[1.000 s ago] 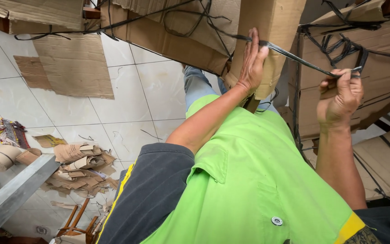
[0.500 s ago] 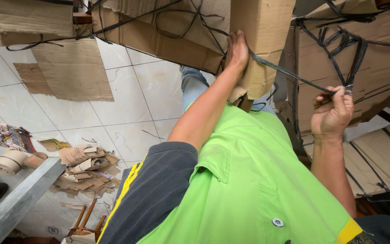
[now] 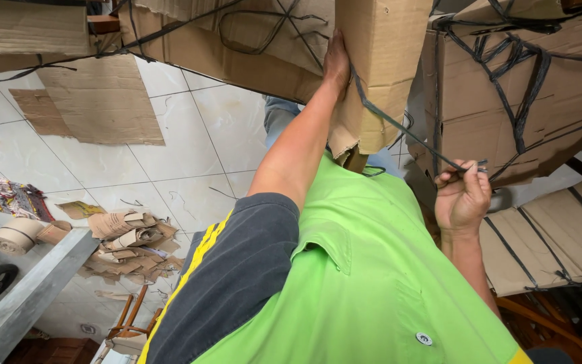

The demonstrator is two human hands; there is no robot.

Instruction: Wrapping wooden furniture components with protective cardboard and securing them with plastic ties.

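Since the earlier frame, right hand point(image 3: 463, 197) had dropped lower, fingers pinched shut on the black strap point(image 3: 399, 128), which ran taut up-left to the cardboard bundle point(image 3: 378, 67), where left hand point(image 3: 336, 62) pressed flat, fingers extended.

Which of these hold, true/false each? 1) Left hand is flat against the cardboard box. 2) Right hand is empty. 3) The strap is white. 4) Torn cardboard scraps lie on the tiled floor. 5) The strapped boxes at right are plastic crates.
1) True: the left hand presses on the cardboard box.
2) False: the right hand pinches a dark strap that runs up to the box.
3) False: the strap is dark, near black.
4) True: cardboard scraps lie on the tiled floor.
5) False: the strapped boxes are brown cardboard.
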